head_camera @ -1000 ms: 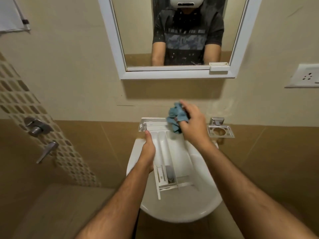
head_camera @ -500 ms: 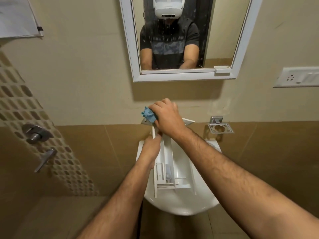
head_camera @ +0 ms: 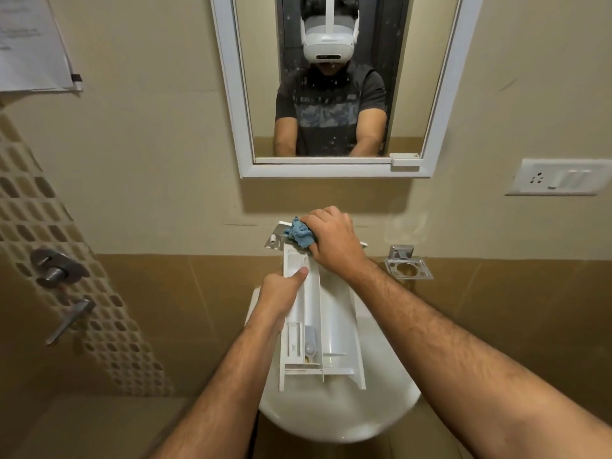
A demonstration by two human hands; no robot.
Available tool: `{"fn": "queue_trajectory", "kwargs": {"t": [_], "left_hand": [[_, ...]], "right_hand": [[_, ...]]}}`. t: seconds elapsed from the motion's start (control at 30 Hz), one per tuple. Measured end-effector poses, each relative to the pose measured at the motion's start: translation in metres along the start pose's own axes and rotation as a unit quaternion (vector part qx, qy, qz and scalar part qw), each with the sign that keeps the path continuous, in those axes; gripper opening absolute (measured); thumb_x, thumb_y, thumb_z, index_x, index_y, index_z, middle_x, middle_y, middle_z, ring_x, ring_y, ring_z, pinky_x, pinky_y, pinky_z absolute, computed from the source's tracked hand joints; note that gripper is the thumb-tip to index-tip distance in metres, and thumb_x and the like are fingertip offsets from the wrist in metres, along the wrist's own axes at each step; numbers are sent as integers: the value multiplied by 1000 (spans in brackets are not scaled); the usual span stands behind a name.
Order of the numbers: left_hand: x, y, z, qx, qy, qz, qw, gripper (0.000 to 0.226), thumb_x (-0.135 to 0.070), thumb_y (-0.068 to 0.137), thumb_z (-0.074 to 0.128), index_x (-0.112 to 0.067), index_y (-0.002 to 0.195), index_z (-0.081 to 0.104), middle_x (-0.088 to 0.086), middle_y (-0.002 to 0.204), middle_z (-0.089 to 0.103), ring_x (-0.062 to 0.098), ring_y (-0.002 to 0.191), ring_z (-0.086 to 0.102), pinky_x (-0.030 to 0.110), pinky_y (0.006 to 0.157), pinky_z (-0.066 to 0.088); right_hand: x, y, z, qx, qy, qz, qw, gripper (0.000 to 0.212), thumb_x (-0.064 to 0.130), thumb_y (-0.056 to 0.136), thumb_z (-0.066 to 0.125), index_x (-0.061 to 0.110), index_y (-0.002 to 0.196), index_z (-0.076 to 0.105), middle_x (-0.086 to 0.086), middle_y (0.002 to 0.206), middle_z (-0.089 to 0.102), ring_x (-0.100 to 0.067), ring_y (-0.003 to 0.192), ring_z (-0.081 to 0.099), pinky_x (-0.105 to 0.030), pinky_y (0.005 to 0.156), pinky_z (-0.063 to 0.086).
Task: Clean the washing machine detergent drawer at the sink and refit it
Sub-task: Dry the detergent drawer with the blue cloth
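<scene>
— Since half a second ago, what has moved?
— Little: the right hand [head_camera: 334, 241] has stayed at the far end of the detergent drawer [head_camera: 319, 329] with the blue cloth [head_camera: 299, 236], and the left hand [head_camera: 281, 293] has kept its hold on the drawer's left wall.

— How do the fingers lie?
— Right fingers are curled round the bunched cloth, pressing it on the drawer's front panel. The left hand grips the wall, thumb lying inside the left compartment; its other fingers are hidden behind the wall.

— Where is the drawer?
— Over the white sink [head_camera: 341, 422], lengthwise, its compartments facing up, front panel toward the wall.

— What else is near the sink?
— Above it a white-framed mirror [head_camera: 334, 168]; right of it a metal holder [head_camera: 409, 263]; left of it wall taps [head_camera: 54, 268].
</scene>
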State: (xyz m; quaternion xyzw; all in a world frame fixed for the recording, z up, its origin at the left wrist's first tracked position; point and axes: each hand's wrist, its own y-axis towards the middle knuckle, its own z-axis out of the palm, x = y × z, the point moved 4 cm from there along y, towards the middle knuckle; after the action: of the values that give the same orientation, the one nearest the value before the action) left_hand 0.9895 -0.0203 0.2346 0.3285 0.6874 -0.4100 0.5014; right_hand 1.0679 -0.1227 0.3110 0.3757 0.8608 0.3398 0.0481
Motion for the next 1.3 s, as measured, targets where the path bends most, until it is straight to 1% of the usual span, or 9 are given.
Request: {"fn": "queue_trajectory", "kwargs": {"t": [0.3, 0.43, 0.7, 0.77, 0.8, 0.87, 1.0, 1.17, 1.3], "left_hand": [[-6, -7, 27, -2, -31, -1, 1000, 63, -34, 92, 65, 6, 137, 45, 8, 124, 55, 20, 103, 46, 29, 87, 35], [-10, -12, 27, -9, -36, -8, 999, 61, -34, 93, 64, 5, 137, 46, 5, 114, 52, 20, 102, 45, 30, 87, 35], [-13, -11, 25, -7, -85, -8, 996, 73, -42, 91, 64, -2, 145, 36, 8, 141, 50, 29, 129, 47, 37, 98, 38], [-14, -12, 22, -11, -106, -9, 994, 59, -38, 95, 62, -6, 140, 43, 4, 128, 56, 24, 119, 54, 34, 95, 40], [-15, -12, 20, -20, -124, -15, 992, 41, -37, 95, 62, -10, 124, 52, 0, 118, 61, 20, 108, 60, 32, 92, 45], [-17, -10, 15, -32, -156, -22, 987, 41, -35, 94, 64, -2, 118, 62, 5, 103, 72, 23, 90, 70, 36, 82, 56], [-18, -7, 17, -34, -175, -13, 984, 21, -32, 95, 62, -12, 98, 59, -1, 83, 66, 13, 70, 64, 23, 51, 50], [-24, -14, 29, -30, -177, 11, 984, 27, -34, 96, 60, -11, 111, 58, -8, 87, 63, 7, 75, 59, 20, 60, 47], [-28, -13, 31, -46, -160, 47, 985, 30, -34, 95, 61, -10, 112, 65, 1, 95, 72, 14, 84, 68, 25, 67, 54]], "right_hand": [[-51, -18, -18, -1, -7, -3, 1000, 28, 18, 85, 66, 18, 113, 66, 3, 112, 66, -23, 102, 51, -35, 82, 31], [-74, -25, -21, 9, -11, 15, 1000, 29, 15, 85, 65, 19, 113, 65, 3, 112, 65, -22, 102, 49, -38, 85, 37], [-113, -33, -21, 24, 24, 55, 998, 26, 11, 83, 62, 15, 109, 67, -2, 104, 67, -28, 100, 52, -39, 87, 38], [-128, -38, -23, 23, 56, 100, 993, 22, 11, 83, 60, 11, 102, 70, -7, 100, 70, -31, 95, 56, -39, 83, 44], [-136, -41, -27, 7, 91, 134, 987, 20, 10, 83, 59, 9, 98, 71, -9, 97, 71, -32, 92, 59, -36, 80, 46], [-145, -49, -32, -31, 184, 214, 959, 22, 5, 84, 57, 9, 103, 70, -9, 98, 69, -26, 90, 63, -30, 76, 48], [-124, -51, -40, -101, 319, 261, 906, 41, 14, 81, 73, 28, 114, 54, 4, 110, 62, -13, 99, 64, -34, 75, 60], [-72, -40, -48, -133, 266, 185, 937, 27, 8, 78, 72, 19, 100, 62, 7, 100, 58, 1, 85, 53, -6, 72, 42], [-60, -35, -33, -94, 224, 170, 955, 28, 12, 83, 70, 14, 111, 69, 2, 108, 62, -3, 92, 52, -2, 80, 36]]}}
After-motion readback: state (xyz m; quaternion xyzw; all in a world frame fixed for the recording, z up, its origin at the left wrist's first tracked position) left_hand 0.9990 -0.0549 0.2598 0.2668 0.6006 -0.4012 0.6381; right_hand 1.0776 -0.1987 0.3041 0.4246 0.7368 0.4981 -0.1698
